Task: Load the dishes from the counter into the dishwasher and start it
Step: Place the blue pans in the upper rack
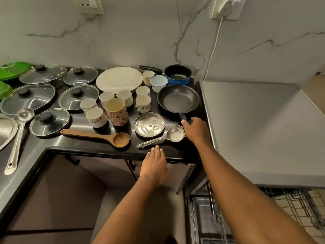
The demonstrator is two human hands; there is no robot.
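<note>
A black frying pan (177, 100) sits at the right end of the dark counter (84, 147). My right hand (197, 129) grips its handle near the counter's right edge. My left hand (154, 162) reaches over the front edge with straight fingers, just short of a steel ladle (174, 133). Beside the ladle lie a small steel plate (149, 126) and a wooden spoon (105, 137). Several white cups (143, 102), a patterned mug (117, 110), cream plates (119, 79) and a blue saucepan (178, 74) stand behind. The dishwasher rack (290, 203) shows at lower right.
Several glass lids (50, 121) cover the counter's left part, with a long steel ladle (17, 136) and green plates (12, 70) at the far left. The dishwasher's grey top (255, 124) adjoins the counter on the right. A cable (213, 48) hangs from a wall socket.
</note>
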